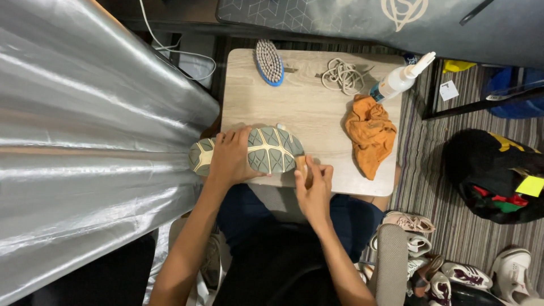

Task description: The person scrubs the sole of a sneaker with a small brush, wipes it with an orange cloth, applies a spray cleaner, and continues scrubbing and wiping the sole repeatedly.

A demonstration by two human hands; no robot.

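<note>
A shoe [266, 148] lies sole-up near the front edge of a small wooden table [309, 107]; its grey-green tread has cream lines. My left hand [229, 158] presses flat on the middle of the sole and holds the shoe down. My right hand [313, 181] is closed around a small wooden-handled tool [302, 166], likely a brush, held against the toe end of the shoe. Its working end is hidden by my fingers.
On the table lie a blue-backed scrub brush [269, 61], coiled laces [341, 75], a white spray bottle [399, 81] and a crumpled orange cloth [370, 135]. Silver fabric [85, 141] fills the left. Several shoes [447, 266] and a dark bag [493, 175] sit on the striped rug at right.
</note>
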